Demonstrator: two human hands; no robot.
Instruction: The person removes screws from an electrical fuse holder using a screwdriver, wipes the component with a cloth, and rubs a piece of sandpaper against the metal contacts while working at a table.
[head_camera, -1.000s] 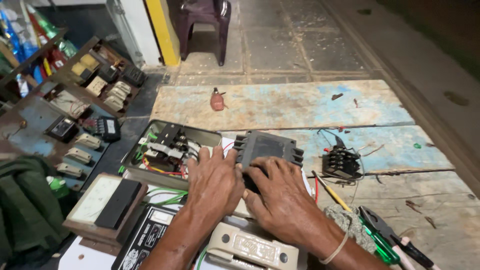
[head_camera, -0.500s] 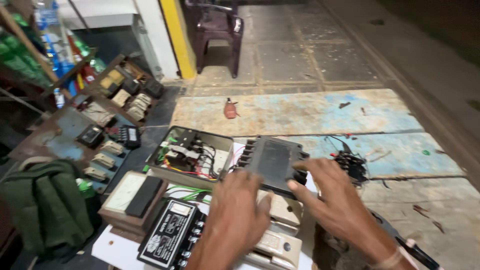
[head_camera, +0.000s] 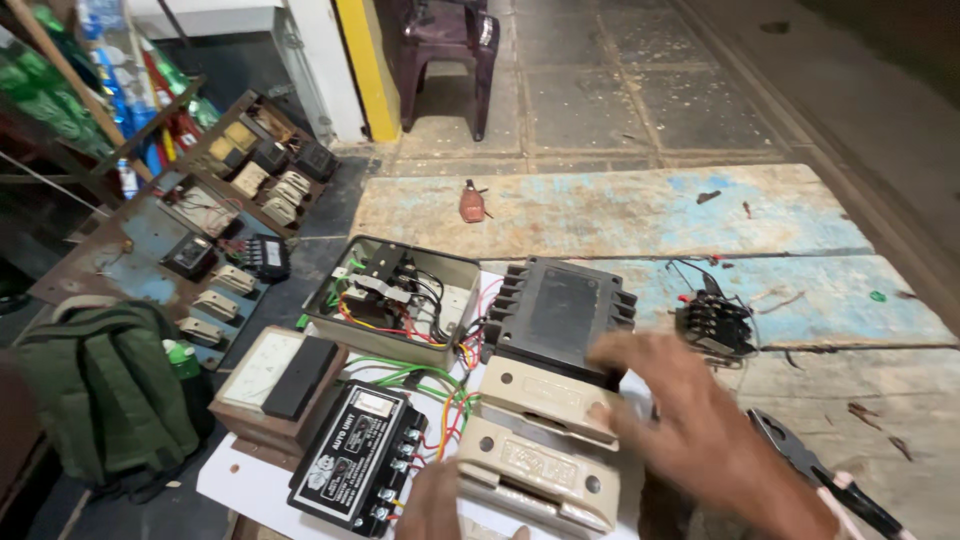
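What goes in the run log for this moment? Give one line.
left hand: low, beside cream fuse unit | right hand: open, blurred, by black contactor | open wired box behind

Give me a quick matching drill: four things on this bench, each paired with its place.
1. black contactor
2. open wired box
3. green backpack
4. pliers

A. far left, off the boards
B. right of the right hand
C. just beyond the right hand's fingertips
D. left of the contactor, lid off

Pairs: 1-C, 2-D, 3-A, 4-B
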